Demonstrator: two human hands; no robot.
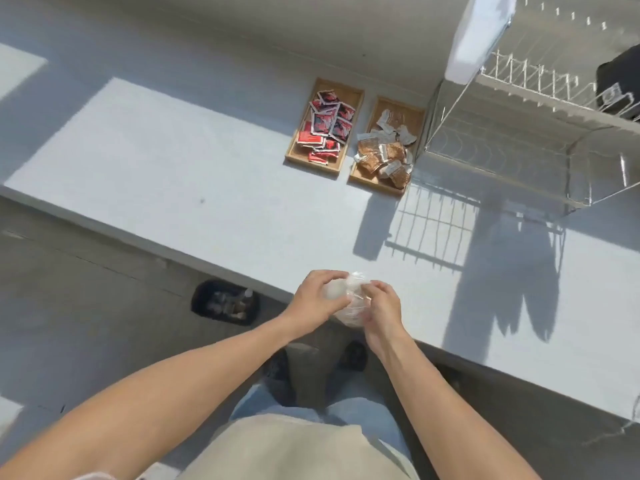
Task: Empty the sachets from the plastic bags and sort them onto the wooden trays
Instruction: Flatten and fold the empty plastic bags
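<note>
Both hands hold a crumpled clear plastic bag (348, 299) at the near edge of the white counter. My left hand (320, 296) grips its left side with curled fingers. My right hand (379, 306) pinches its right side. Whether anything is inside the bag I cannot tell. Farther back stand two wooden trays. The left tray (353, 98) holds several red and dark sachets (327, 124). The right tray (360, 176) holds several brown and white sachets (386, 154).
A wire dish rack (519, 133) stands on the counter (173, 168) right of the trays and casts a grid shadow. A dark bin (225, 303) with items sits on the floor below the counter edge, left of my hands.
</note>
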